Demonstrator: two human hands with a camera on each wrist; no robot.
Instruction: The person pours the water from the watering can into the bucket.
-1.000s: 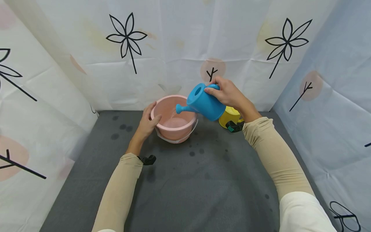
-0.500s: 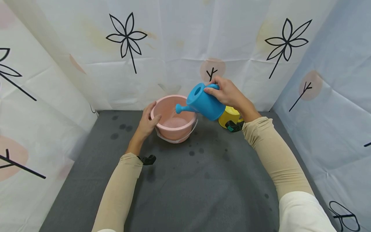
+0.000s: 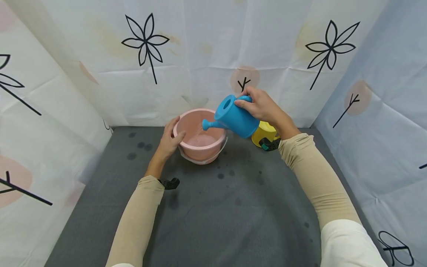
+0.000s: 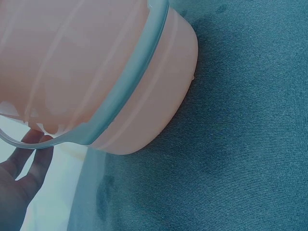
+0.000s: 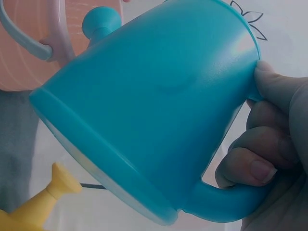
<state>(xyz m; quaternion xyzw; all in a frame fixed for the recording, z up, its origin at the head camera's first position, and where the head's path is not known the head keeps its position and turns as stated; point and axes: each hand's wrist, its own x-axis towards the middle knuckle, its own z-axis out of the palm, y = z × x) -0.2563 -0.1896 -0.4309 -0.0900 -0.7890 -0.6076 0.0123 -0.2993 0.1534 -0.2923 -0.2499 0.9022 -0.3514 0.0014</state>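
Note:
A blue watering can [image 3: 237,120] hangs tilted above a pink bucket [image 3: 200,152], its spout over the opening. My right hand [image 3: 258,105] grips the can's handle; in the right wrist view the fingers [image 5: 264,144] curl through the handle and the thumb rests near the can's rim. Faint streaks of water show below the spout, and a shallow pool lies in the bucket. My left hand [image 3: 169,139] holds the bucket's left rim between thumb and fingers. The bucket's pale handle [image 4: 125,86] hangs down its front.
A yellow watering can [image 3: 263,135] stands on the grey cloth [image 3: 213,218], partly hidden behind my right wrist and the blue can. Dark wet spots [image 3: 131,156] dot the cloth. White printed curtains [image 3: 193,48] close off the back and both sides.
Hardly anything differs: both hands, the bucket and the tilted blue watering can keep their places. The water streaks below the spout vary slightly.

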